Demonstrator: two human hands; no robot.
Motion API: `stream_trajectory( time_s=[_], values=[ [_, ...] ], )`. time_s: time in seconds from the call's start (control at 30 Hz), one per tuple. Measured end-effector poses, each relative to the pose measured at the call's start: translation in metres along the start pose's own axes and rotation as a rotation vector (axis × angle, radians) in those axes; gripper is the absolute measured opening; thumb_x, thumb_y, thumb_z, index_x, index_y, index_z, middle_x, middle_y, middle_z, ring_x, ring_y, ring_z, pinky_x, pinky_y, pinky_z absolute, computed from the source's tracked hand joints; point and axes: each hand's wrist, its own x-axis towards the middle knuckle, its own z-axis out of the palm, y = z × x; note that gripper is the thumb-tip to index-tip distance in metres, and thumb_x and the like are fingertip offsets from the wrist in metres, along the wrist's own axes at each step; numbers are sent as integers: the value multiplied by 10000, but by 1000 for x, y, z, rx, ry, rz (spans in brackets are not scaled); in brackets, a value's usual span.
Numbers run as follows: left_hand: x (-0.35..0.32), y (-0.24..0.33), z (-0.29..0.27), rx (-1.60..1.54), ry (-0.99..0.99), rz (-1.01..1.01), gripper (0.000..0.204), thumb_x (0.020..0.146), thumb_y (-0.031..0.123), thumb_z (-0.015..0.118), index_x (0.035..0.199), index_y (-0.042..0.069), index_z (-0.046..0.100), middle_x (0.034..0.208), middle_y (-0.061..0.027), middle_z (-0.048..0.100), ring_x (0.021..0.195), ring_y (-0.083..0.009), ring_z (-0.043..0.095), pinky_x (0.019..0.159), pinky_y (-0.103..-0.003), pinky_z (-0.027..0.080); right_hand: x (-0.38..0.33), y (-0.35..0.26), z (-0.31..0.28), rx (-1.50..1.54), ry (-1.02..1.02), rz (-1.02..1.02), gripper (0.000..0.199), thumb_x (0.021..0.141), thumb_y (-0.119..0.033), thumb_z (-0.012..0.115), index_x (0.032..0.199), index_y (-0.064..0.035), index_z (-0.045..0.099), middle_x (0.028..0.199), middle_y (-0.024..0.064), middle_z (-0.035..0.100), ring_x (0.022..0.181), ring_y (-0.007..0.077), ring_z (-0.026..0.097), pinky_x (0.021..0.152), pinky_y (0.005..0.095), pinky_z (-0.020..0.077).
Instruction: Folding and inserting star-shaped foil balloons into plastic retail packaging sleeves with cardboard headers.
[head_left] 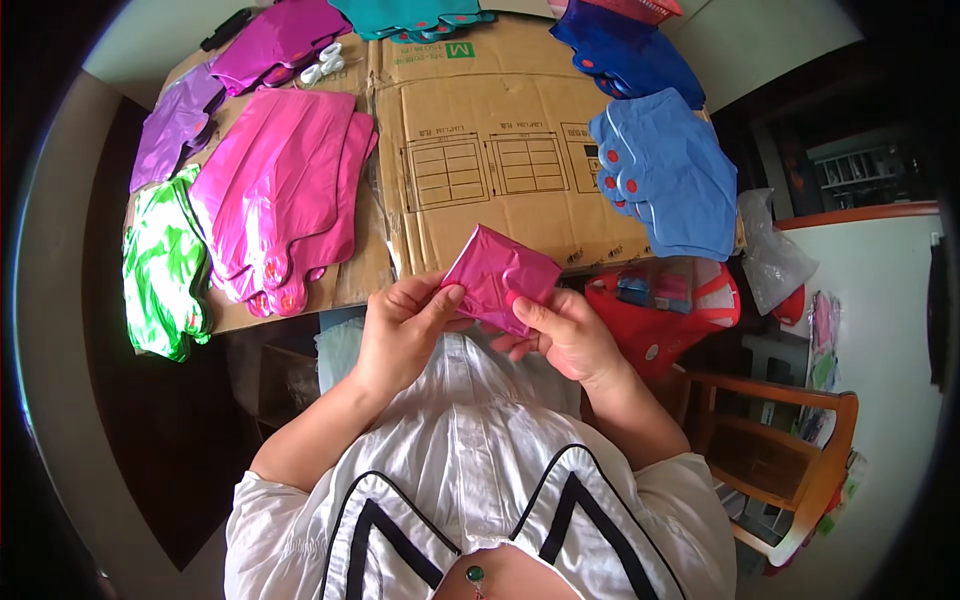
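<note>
Both hands up over the near edge of the counter (500, 110) (flattened brown cardboard on top): left hand (400, 335) and right hand (565, 335) each pinch a side of one folded shiny magenta foil piece (500, 278), fingers clenched on it, held off the surface. Flat stack of pink foil pieces (285, 190) sits near the counter's left side, green foil pieces (160, 265) at the left edge, light blue foil pieces (670, 170) along the right edge, purple ones (175, 125) at the far-left corner.
</note>
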Motion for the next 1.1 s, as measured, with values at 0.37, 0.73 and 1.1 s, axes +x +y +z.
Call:
stream_trajectory(
  time_s=[0.37,0.73,1.1],
  values=[
    [-2,10,2,246,99,370,307,974,38,512,1274,-20,550,1207,-160,621,1080,-234,635,895,-367,533,15,17,-18,-186,11,-132,214,926,-171,644,1050,-2,685,879,60,709,686,137,687,553,241,537],
    [48,13,27,1614,-538,837,623,961,398,462,1436,1,386,1498,-182,361,1415,-324,307,1156,-478,189,36,51,-28,55,15,-234,242,922,-135,630,1096,33,635,1070,89,646,953,134,626,797,242,530],
    [48,52,-3,621,-165,299,491,931,189,635,1343,-22,472,1261,-174,568,1162,-252,543,964,-340,435,17,0,-20,-42,14,-201,205,913,-155,665,1043,4,674,889,83,707,689,152,683,599,252,560]
  ],
)
